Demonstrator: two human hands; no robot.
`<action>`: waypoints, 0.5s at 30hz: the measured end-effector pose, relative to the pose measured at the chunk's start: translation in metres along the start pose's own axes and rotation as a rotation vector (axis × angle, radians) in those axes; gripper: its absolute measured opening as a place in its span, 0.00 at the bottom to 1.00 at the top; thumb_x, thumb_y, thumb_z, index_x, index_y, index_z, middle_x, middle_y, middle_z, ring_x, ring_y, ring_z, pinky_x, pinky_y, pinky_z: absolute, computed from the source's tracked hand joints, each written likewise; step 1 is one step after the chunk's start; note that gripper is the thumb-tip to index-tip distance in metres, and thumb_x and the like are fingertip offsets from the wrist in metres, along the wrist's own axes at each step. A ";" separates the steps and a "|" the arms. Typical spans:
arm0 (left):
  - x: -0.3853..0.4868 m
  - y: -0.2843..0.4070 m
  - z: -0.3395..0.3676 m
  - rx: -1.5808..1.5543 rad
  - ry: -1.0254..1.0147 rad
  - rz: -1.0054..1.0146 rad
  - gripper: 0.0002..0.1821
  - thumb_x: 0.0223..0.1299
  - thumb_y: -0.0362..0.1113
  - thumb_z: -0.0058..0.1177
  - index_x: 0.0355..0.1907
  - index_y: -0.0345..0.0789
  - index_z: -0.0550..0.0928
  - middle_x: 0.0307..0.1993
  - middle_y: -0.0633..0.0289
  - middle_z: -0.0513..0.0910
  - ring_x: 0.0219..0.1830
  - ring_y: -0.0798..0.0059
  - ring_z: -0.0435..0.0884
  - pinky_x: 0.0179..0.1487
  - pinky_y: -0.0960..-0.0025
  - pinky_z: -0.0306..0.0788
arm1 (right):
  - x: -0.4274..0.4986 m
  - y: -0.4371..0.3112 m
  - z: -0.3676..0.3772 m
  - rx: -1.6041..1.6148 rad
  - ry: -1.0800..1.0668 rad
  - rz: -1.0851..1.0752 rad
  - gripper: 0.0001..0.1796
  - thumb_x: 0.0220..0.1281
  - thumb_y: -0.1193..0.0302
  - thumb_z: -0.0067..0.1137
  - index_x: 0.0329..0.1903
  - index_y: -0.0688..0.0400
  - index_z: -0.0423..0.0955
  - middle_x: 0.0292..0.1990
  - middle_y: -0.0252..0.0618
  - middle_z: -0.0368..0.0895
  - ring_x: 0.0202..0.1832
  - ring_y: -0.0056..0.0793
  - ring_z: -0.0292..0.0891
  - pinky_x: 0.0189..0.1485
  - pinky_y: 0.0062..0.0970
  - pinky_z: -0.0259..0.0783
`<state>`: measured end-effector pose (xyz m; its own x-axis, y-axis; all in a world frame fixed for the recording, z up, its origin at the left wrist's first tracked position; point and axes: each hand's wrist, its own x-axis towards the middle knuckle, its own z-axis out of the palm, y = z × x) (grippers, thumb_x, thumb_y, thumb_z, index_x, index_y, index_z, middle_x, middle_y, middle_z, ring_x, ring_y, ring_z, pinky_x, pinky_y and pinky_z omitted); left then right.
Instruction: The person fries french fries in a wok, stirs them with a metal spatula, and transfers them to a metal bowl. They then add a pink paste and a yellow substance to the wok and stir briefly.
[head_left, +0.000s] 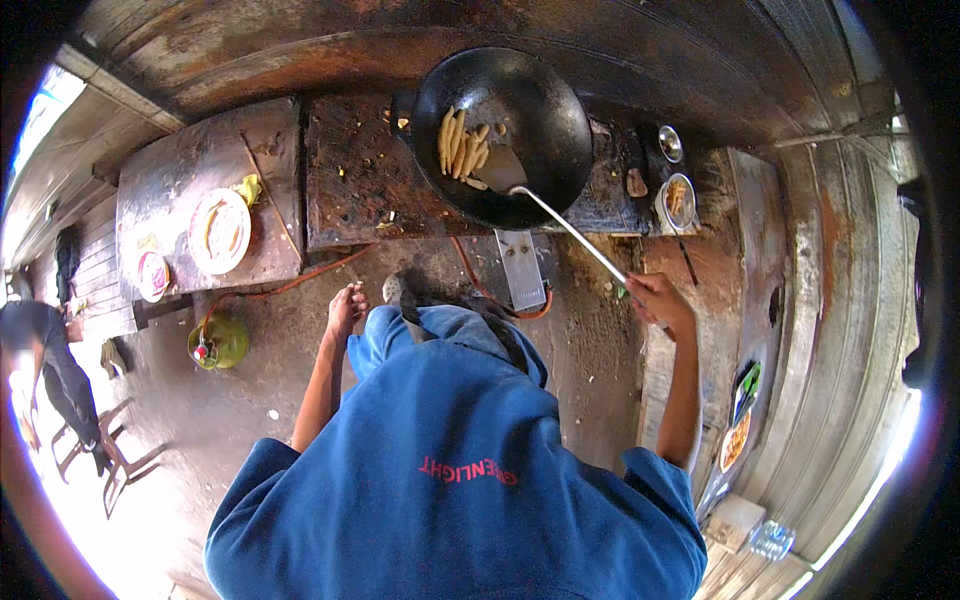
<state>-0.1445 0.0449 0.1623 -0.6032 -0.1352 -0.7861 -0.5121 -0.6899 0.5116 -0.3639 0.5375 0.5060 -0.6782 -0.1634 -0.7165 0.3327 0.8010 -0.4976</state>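
My right hand (661, 304) grips the handle of a long metal wok spatula (574, 231). Its broad blade rests inside a large black wok (559, 127), against several pale, finger-shaped food pieces (463, 142). These pieces lie together on the wok's left side, and a few small bits sit near the blade. Apart from the wok, my left hand (347, 306) hovers low in front of me with curled fingers. A tiny pale spot shows at its fingertips; I cannot tell whether something is held there.
A stained counter (352, 172) supports the wok. Left are a plate (220, 231), a bowl (153, 276) and a thin stick (270, 196). A strainer (676, 201) with food stands right. An orange hose (289, 283) runs from a green gas cylinder (217, 341). A person (64, 375) bends far left.
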 end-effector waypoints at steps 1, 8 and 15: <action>-0.008 0.002 0.005 0.016 0.021 0.029 0.16 0.66 0.49 0.44 0.44 0.39 0.76 0.24 0.72 0.75 0.24 0.82 0.74 0.28 0.76 0.68 | 0.002 0.002 -0.010 -0.021 0.013 0.008 0.17 0.68 0.59 0.49 0.29 0.58 0.72 0.15 0.26 0.67 0.12 0.12 0.60 0.12 0.19 0.55; -0.059 0.014 0.028 0.064 0.168 0.086 0.15 0.67 0.49 0.44 0.42 0.40 0.74 0.24 0.72 0.74 0.24 0.82 0.73 0.29 0.76 0.69 | 0.039 -0.046 -0.148 -0.361 -0.148 0.110 0.18 0.66 0.54 0.51 0.41 0.58 0.75 0.16 0.30 0.70 0.11 0.14 0.62 0.10 0.18 0.59; -0.108 -0.016 0.056 -0.137 0.264 0.218 0.18 0.65 0.51 0.45 0.48 0.39 0.73 0.30 0.69 0.76 0.31 0.79 0.75 0.37 0.74 0.70 | 0.100 0.030 -0.046 0.099 -0.365 -0.015 0.13 0.69 0.61 0.48 0.41 0.58 0.71 0.18 0.26 0.65 0.11 0.13 0.56 0.10 0.18 0.54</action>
<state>-0.1054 0.1102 0.2579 -0.5017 -0.4559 -0.7351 -0.2917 -0.7109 0.6400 -0.4513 0.5719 0.4419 -0.4117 -0.3833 -0.8268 0.3983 0.7403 -0.5416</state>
